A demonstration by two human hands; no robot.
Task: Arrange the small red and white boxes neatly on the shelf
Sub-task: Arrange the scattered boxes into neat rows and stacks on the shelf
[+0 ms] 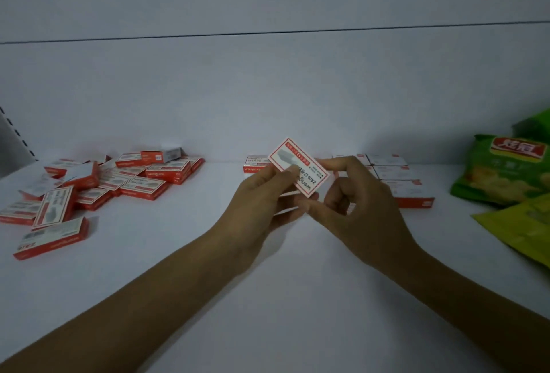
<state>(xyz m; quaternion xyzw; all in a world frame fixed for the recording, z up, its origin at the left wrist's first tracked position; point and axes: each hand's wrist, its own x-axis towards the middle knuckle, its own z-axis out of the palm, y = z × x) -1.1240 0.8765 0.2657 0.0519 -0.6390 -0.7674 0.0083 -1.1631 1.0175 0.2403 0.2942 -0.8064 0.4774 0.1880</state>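
Note:
I hold one small red and white box (300, 164) tilted above the white shelf (268, 283), its printed face towards me. My left hand (256, 203) grips its lower left side, and my right hand (354, 194) pinches its right edge with thumb and forefinger. A loose heap of the same boxes (98, 185) lies scattered at the left. Neat rows of boxes (398, 179) sit against the back wall at the right, partly hidden by my right hand. A short stack of boxes (256, 164) stands behind the held box.
Green snack bags (506, 170) lie at the right end of the shelf, with a yellow-green bag (523, 227) in front of them. The shelf's back wall (268, 90) rises right behind the boxes. A slotted upright (15, 134) stands at the far left.

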